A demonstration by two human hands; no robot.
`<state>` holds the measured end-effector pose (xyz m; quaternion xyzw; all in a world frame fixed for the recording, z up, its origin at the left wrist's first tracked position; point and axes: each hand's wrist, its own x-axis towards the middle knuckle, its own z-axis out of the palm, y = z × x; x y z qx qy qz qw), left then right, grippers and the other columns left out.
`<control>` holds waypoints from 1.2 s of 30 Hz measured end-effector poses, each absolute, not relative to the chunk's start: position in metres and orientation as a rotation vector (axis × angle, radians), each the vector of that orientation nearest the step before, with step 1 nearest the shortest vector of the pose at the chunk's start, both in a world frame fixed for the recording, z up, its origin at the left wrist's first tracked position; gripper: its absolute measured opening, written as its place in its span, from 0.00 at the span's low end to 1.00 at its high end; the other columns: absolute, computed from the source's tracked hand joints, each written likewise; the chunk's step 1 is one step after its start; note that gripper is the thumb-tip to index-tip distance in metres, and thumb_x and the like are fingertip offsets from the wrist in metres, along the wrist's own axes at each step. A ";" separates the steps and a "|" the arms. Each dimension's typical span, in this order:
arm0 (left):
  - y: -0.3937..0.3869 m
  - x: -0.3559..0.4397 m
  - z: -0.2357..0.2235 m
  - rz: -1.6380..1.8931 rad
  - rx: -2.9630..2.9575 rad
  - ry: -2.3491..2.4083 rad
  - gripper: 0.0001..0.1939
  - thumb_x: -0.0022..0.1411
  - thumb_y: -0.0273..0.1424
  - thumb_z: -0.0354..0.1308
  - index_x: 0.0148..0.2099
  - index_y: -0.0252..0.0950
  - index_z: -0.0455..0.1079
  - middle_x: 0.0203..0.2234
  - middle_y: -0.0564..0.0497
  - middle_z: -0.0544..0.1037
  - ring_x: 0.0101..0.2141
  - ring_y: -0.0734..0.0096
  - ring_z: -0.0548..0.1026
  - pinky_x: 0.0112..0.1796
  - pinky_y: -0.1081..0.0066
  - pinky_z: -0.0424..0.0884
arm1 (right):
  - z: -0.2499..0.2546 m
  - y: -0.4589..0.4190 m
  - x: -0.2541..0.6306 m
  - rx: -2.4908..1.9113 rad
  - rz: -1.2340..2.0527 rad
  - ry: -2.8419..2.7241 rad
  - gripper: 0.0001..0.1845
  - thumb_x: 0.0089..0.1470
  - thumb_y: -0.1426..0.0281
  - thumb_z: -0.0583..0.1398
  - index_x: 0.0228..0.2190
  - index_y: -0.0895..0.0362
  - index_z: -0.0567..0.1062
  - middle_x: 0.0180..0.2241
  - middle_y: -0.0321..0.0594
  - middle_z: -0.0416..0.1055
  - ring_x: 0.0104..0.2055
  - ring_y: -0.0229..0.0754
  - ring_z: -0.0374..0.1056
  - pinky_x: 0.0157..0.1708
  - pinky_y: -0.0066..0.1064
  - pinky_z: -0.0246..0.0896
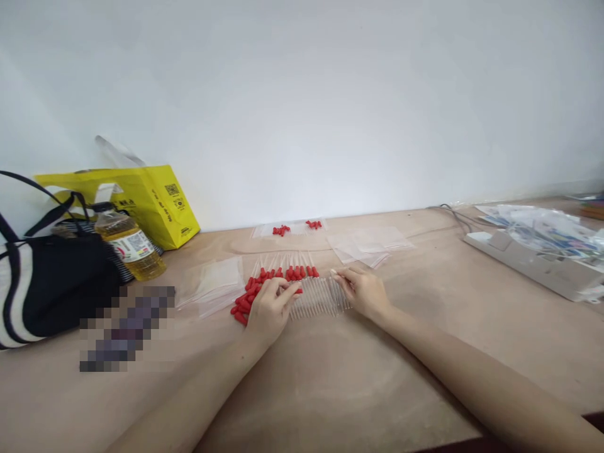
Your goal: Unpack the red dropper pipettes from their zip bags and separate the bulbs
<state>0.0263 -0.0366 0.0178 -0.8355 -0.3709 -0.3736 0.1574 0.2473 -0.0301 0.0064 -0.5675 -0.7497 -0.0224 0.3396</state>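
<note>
My left hand point(271, 308) is closed in a pinch, with a red rubber bulb point(299, 291) showing at its fingertips. Beside and partly under it lies a heap of red bulbs point(245, 301). Between the hands, thin clear glass dropper tubes point(309, 302) lie side by side in a row. My right hand point(365, 290) is at the right end of this row, fingers bent together over the tube ends; what they pinch is too small to make out. Just beyond, several clear droppers fitted with red bulbs point(296, 272) lie pointing away from me.
Clear plastic bags point(212, 283) lie left, with more bags point(365, 242) behind right. Bagged red-bulbed droppers point(295, 229) lie near the wall. At left stand a yellow bag point(160, 204), an oil bottle point(129, 245) and a dark bag point(61, 280). A white power strip point(523, 264) is right.
</note>
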 end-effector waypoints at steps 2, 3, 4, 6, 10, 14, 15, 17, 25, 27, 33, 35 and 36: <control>-0.033 0.023 0.021 -1.139 -2.421 -1.100 0.12 0.61 0.31 0.46 0.44 0.38 0.68 0.28 0.50 0.69 0.27 0.73 0.69 0.30 0.72 0.67 | 0.012 -0.023 0.251 -1.578 0.164 -1.938 0.13 0.54 0.67 0.51 0.36 0.53 0.74 0.30 0.37 0.73 0.32 0.38 0.68 0.30 0.24 0.56; -0.031 0.020 0.024 -1.157 -2.423 -1.127 0.12 0.61 0.31 0.46 0.45 0.38 0.67 0.29 0.50 0.69 0.29 0.72 0.69 0.31 0.71 0.67 | 0.015 -0.019 0.251 -1.621 0.260 -1.936 0.13 0.54 0.66 0.52 0.36 0.54 0.74 0.28 0.38 0.73 0.31 0.38 0.68 0.29 0.24 0.57; -0.030 0.016 0.027 -1.166 -2.418 -1.170 0.12 0.60 0.31 0.47 0.45 0.38 0.66 0.30 0.50 0.70 0.31 0.71 0.70 0.33 0.70 0.67 | 0.018 -0.015 0.251 -1.663 0.336 -1.938 0.13 0.53 0.66 0.52 0.36 0.55 0.74 0.27 0.39 0.73 0.30 0.38 0.68 0.29 0.24 0.57; -0.027 0.006 0.034 -1.170 -2.393 -1.298 0.11 0.59 0.31 0.48 0.43 0.38 0.65 0.31 0.49 0.71 0.34 0.68 0.71 0.36 0.69 0.68 | 0.024 -0.007 0.248 -1.733 0.411 -1.954 0.14 0.51 0.66 0.54 0.37 0.58 0.74 0.28 0.41 0.74 0.30 0.39 0.69 0.29 0.24 0.58; -0.021 -0.019 0.044 -1.155 -2.363 -1.546 0.07 0.57 0.30 0.48 0.36 0.37 0.66 0.29 0.51 0.71 0.29 0.70 0.70 0.32 0.70 0.68 | 0.028 0.007 0.230 -1.790 0.405 -1.998 0.13 0.46 0.68 0.58 0.34 0.62 0.74 0.32 0.48 0.74 0.35 0.42 0.69 0.32 0.26 0.58; -0.014 -0.042 0.049 -1.075 -2.398 -1.654 0.09 0.55 0.34 0.50 0.35 0.36 0.67 0.28 0.51 0.71 0.25 0.73 0.69 0.28 0.73 0.67 | 0.025 0.012 0.215 -1.838 0.426 -2.036 0.11 0.46 0.69 0.58 0.31 0.63 0.74 0.28 0.50 0.73 0.31 0.45 0.70 0.28 0.28 0.58; -0.012 -0.046 0.050 -1.047 -2.410 -1.671 0.09 0.55 0.34 0.50 0.36 0.37 0.68 0.28 0.51 0.71 0.24 0.73 0.69 0.27 0.73 0.66 | 0.024 0.011 0.213 -1.845 0.423 -2.042 0.10 0.46 0.69 0.58 0.30 0.63 0.74 0.28 0.50 0.73 0.32 0.46 0.70 0.28 0.29 0.58; -0.010 -0.053 0.053 -1.000 -2.428 -1.705 0.10 0.54 0.36 0.51 0.36 0.37 0.68 0.28 0.52 0.72 0.24 0.73 0.68 0.25 0.74 0.65 | 0.023 0.010 0.212 -1.846 0.410 -2.050 0.10 0.46 0.68 0.58 0.29 0.62 0.74 0.30 0.51 0.73 0.35 0.47 0.69 0.30 0.29 0.58; -0.013 -0.065 0.063 -0.660 -2.695 -1.925 0.12 0.52 0.40 0.52 0.32 0.37 0.69 0.20 0.55 0.73 0.21 0.72 0.68 0.23 0.74 0.62 | 0.024 0.019 0.220 -1.830 0.422 -2.009 0.12 0.47 0.68 0.56 0.33 0.61 0.73 0.36 0.49 0.72 0.39 0.44 0.68 0.34 0.27 0.58; -0.013 -0.065 0.062 -0.616 -2.725 -1.931 0.13 0.52 0.41 0.51 0.33 0.37 0.69 0.21 0.55 0.73 0.22 0.73 0.68 0.23 0.75 0.62 | 0.026 0.029 0.219 -1.843 0.459 -1.987 0.11 0.46 0.68 0.56 0.31 0.59 0.74 0.34 0.46 0.73 0.37 0.42 0.68 0.32 0.26 0.59; -0.009 -0.066 0.057 -0.652 -2.682 -1.908 0.17 0.53 0.43 0.48 0.33 0.37 0.71 0.25 0.53 0.75 0.23 0.72 0.68 0.24 0.74 0.62 | 0.028 0.062 0.199 -1.951 0.578 -1.901 0.09 0.42 0.70 0.58 0.25 0.63 0.75 0.25 0.47 0.73 0.28 0.41 0.69 0.25 0.26 0.59; -0.006 -0.067 0.056 -0.745 -2.619 -1.904 0.17 0.54 0.42 0.47 0.33 0.36 0.70 0.25 0.53 0.76 0.23 0.72 0.68 0.24 0.74 0.62 | 0.029 0.068 0.190 -1.987 0.602 -1.869 0.08 0.41 0.72 0.58 0.25 0.64 0.75 0.23 0.48 0.73 0.26 0.42 0.69 0.24 0.26 0.60; -0.005 -0.069 0.055 -0.807 -2.564 -1.901 0.17 0.54 0.42 0.47 0.33 0.36 0.70 0.25 0.53 0.76 0.23 0.72 0.68 0.24 0.74 0.62 | 0.029 0.070 0.186 -2.000 0.621 -1.858 0.06 0.41 0.74 0.58 0.24 0.64 0.75 0.21 0.48 0.72 0.24 0.42 0.69 0.23 0.27 0.60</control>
